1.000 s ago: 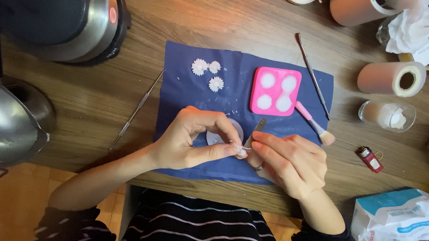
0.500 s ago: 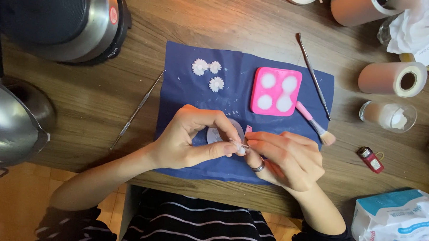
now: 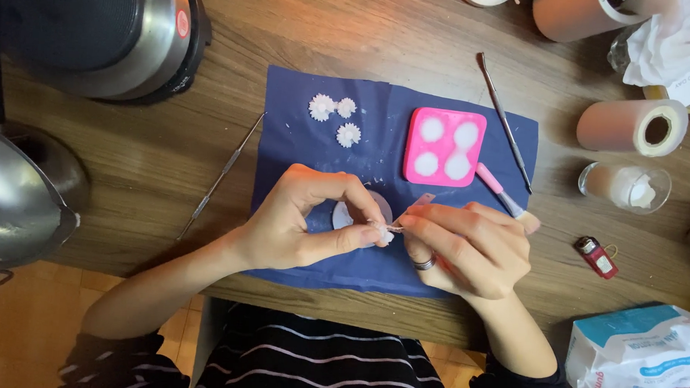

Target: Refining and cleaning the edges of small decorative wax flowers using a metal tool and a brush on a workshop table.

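Fingers of the left hand (image 3: 302, 227) pinch a small white piece (image 3: 386, 235); the right hand (image 3: 469, 248) grips a thin blade (image 3: 417, 204) against it above the blue cloth (image 3: 301, 150).

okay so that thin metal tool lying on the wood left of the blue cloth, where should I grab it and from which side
Grip the thin metal tool around the middle of its shaft, coming from above with thumb and finger pinching across it. It lies flat and slanted on the wooden table, apart from the blue cloth, with bare wood on both sides. The ends look narrower, so the middle probably balances best. The left hand is nearest.
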